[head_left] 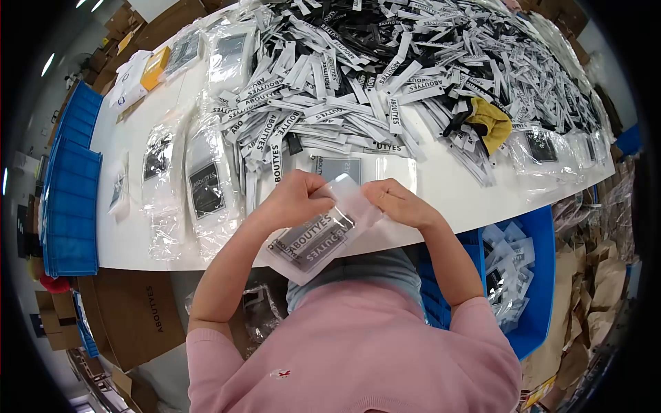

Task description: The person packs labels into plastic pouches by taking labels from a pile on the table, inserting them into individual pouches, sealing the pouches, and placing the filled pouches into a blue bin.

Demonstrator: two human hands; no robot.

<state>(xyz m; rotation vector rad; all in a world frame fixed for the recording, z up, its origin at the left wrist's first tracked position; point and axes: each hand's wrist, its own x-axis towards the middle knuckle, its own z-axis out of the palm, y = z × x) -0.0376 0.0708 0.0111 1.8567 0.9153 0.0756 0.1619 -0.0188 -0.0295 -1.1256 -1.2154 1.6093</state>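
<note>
Between both hands, close to my body at the table's front edge, is a frosted plastic bag (313,241) printed or filled with dark "ABOUTYES" labels. My left hand (296,199) is closed on the bag's upper left side. At the upper right, my right hand (401,203) pinches the bag's edge. Just beyond the hands lies a flat clear packet with a grey card (339,168) inside. A large heap of white "ABOUTYES" strips (323,103) rises behind it.
Stacks of clear bags (206,186) lie at the left, beside a blue bin (69,199). A yellow cloth (490,124) rests by the heap, with more bags (544,148) at the right. Below the table edge, a blue crate (540,275) holds several filled packets. A cardboard box (131,310) stands lower left.
</note>
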